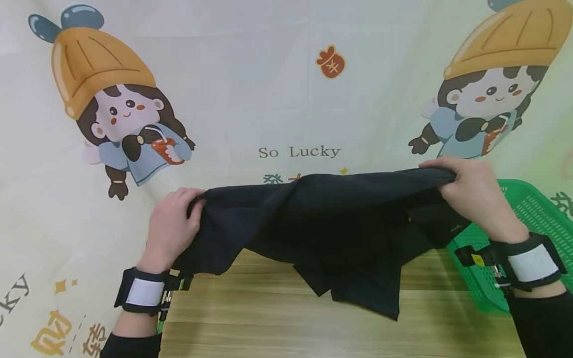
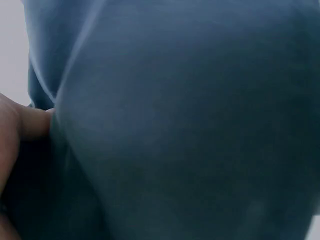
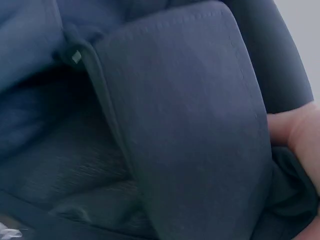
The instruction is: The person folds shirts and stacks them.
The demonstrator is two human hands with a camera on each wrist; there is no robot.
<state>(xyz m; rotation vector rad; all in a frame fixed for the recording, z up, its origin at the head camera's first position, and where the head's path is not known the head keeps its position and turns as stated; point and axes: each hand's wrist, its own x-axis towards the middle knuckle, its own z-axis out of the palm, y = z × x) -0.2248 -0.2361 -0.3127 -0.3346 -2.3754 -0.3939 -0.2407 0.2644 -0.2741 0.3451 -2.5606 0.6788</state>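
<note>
A black garment (image 1: 331,223) hangs stretched between both hands, above the wooden table. My left hand (image 1: 174,223) pinches its left end, thumb in front of the cloth. The right hand (image 1: 474,196) grips the upper right end, with cloth bunched between thumb and fingers. Lower parts of the garment dangle loosely toward the table. In the left wrist view, smooth cloth (image 2: 190,120) fills most of the picture beside the thumb. A stitched flap (image 3: 185,115) of the garment shows in the right wrist view; whether it is a collar or a cuff I cannot tell.
A green plastic basket (image 1: 488,293) stands at the right, partly behind the right forearm. The table (image 1: 268,318) has a wood-grain top. Behind it hangs a pale printed cloth (image 1: 233,89) with cartoon figures.
</note>
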